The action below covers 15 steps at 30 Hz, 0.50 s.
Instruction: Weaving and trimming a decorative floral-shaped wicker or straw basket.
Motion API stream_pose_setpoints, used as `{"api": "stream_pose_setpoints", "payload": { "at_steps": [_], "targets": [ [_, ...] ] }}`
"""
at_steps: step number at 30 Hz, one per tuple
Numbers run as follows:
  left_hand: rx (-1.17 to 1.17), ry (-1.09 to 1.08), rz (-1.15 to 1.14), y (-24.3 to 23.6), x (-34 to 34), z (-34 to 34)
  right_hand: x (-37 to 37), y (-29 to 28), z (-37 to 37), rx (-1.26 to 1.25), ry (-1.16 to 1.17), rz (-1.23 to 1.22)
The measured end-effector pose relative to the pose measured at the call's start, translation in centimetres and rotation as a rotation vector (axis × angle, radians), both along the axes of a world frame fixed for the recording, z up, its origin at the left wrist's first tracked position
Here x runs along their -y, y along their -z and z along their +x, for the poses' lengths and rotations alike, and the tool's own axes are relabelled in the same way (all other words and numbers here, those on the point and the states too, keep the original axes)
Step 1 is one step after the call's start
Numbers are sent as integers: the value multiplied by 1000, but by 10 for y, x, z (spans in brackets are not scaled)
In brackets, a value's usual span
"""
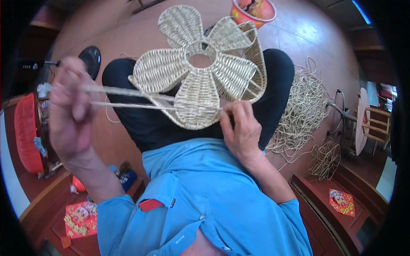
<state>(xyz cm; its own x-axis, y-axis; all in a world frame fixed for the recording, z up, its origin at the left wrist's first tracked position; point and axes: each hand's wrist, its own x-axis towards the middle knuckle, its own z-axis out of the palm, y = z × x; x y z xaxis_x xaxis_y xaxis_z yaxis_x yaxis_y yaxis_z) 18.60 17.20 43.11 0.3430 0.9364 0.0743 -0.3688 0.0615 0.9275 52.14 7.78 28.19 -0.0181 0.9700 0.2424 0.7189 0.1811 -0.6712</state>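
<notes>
A pale woven flower-shaped basket [196,91] of twisted straw cord rests across my knees. It has several broad petals round an open ring, with a deeper woven side wall at the right. Out to the left, my left hand [73,102] is closed on a cord [124,105]; motion blurs the fingers. Two taut strands run from that hand to the petal closest to me. At that petal's right edge, the thumb and fingers of my right hand [241,123] pinch the woven rim. Whether a strand also lies under those fingertips is hidden.
A big loose heap of straw cord [305,111] lies on the floor to the right, with a smaller coil [325,158] nearer me. Beyond the basket stands a red patterned bucket [267,13]. A red plastic basin [27,132] is at the left, a small wooden stool [376,123] at the right.
</notes>
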Motion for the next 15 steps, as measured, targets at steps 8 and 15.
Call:
{"api": "stream_pose_setpoints", "payload": {
  "at_steps": [8, 15],
  "targets": [
    [211, -526, 7, 1, -22, 19, -3, 0, -6, -97, 111, -139],
    [-677, -765, 627, 0, -46, 22, -2, 6, -4, -133, 82, -63]
  ]
}}
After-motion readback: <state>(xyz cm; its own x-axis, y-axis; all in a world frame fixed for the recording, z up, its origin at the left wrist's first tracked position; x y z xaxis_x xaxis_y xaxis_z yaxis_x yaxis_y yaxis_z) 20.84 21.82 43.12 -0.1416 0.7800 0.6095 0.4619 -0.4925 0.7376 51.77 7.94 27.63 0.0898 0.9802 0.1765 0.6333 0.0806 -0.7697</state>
